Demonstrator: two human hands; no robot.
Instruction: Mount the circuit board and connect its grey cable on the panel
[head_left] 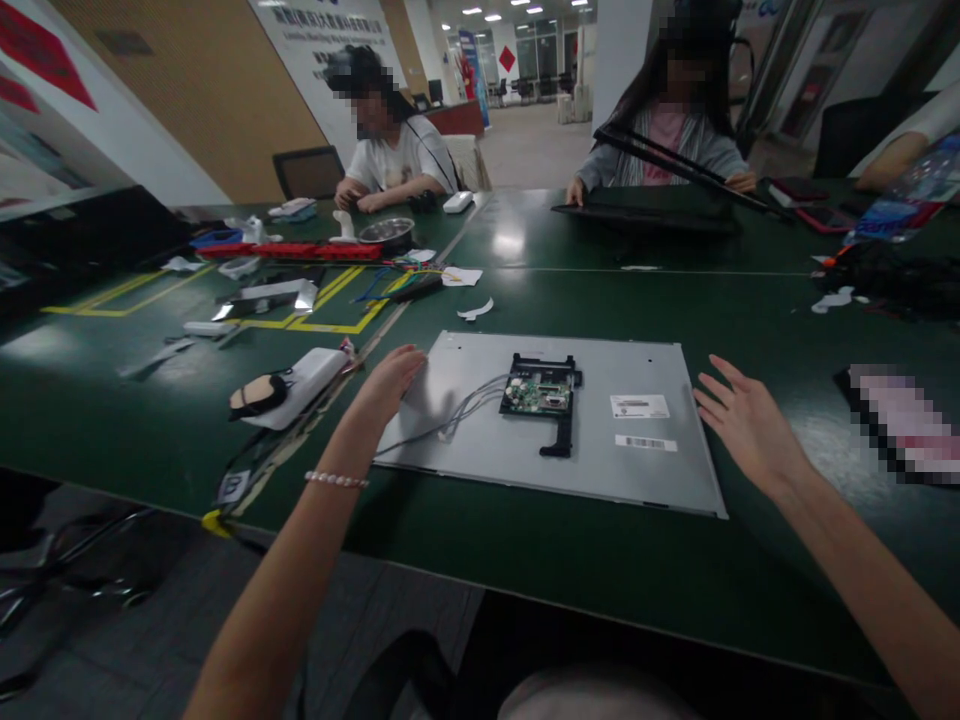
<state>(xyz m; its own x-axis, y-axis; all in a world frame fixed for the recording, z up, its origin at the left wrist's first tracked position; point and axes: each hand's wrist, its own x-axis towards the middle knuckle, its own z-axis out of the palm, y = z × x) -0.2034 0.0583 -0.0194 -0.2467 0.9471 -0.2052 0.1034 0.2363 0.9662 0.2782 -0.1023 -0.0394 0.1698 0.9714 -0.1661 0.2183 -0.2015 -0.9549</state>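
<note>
A flat silver display panel lies back side up on the green table in front of me. On it sits a green circuit board in a black bracket. Grey cables run from the board toward the panel's left edge. My left hand is at the panel's left edge with fingers stretched out; whether it touches is unclear. Beside the right edge, my right hand is open, fingers spread, with nothing in it. Two white labels, one a barcode label, are stuck on the panel's right part.
Left of the panel lies a white power strip with a cord. Farther off are wires, a red strip and a metal bowl. A phone lies at right. Across the table, one person holds a black frame; another sits left.
</note>
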